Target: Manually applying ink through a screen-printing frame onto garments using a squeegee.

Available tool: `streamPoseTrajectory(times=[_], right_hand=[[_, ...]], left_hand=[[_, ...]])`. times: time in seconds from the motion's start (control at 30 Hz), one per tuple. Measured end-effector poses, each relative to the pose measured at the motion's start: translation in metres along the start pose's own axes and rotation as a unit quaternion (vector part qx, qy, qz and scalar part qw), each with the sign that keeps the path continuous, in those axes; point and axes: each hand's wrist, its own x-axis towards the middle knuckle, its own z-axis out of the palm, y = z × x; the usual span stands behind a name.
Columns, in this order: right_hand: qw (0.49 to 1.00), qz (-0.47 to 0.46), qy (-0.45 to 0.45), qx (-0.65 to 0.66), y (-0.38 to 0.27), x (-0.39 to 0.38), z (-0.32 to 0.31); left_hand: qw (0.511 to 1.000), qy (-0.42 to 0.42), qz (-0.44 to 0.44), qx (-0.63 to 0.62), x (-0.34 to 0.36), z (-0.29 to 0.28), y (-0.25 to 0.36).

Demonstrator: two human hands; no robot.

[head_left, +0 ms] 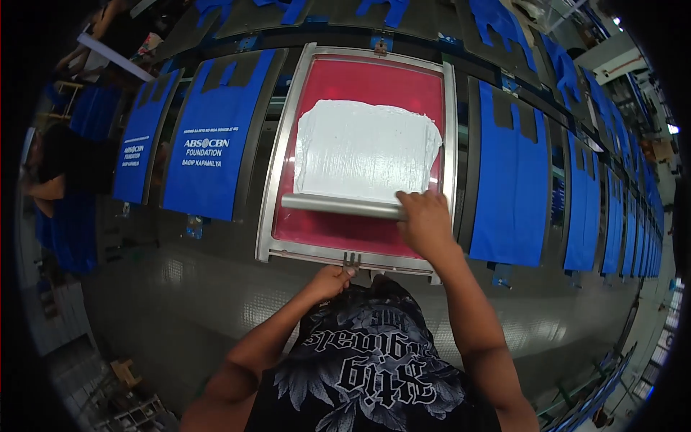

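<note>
A screen-printing frame (446, 155) with silver metal rails and a dark red mesh (345, 75) lies in front of me. Thick white ink (363, 147) covers the middle of the mesh. A long metal squeegee (338, 207) lies across the screen along the ink's near edge. My right hand (426, 223) is closed around the squeegee's right end. At the middle of the frame's near rail, my left hand (331, 281) is closed, thumb and fingers pinching a small pronged metal bracket (351, 261). The squeegee's blade edge is hidden.
Blue bag-shaped fabric pieces lie on dark boards either side: a printed one (216, 122) at left, a plain one (507, 180) at right. More pieces (504, 29) line the far row. Metal catches (194, 227) jut from the boards' near edges. A person's arm (49, 189) shows far left.
</note>
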Motion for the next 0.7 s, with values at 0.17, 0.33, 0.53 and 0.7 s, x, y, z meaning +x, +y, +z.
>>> streamPoseTrajectory(times=[0.17, 0.33, 0.53, 0.7], right_hand=[[0.978, 0.086, -0.064, 0.18, 0.062, -0.005, 0.005], [0.927, 0.102, 0.056, 0.355, 0.133, -0.01, 0.068], [0.82, 0.157, -0.002, 0.551, 0.086, 0.021, 0.057], [0.779, 0.212, 0.042, 0.588, 0.126, -0.007, 0.028]], left_hand=[[0.995, 0.032, -0.042, 0.081, -0.012, -0.006, -0.009], [0.925, 0.267, 0.084, 0.258, -0.021, -0.046, 0.066], [0.892, 0.433, 0.114, 0.058, 0.021, -0.204, -0.009], [0.897, 0.413, 0.158, 0.013, 0.016, -0.156, 0.046]])
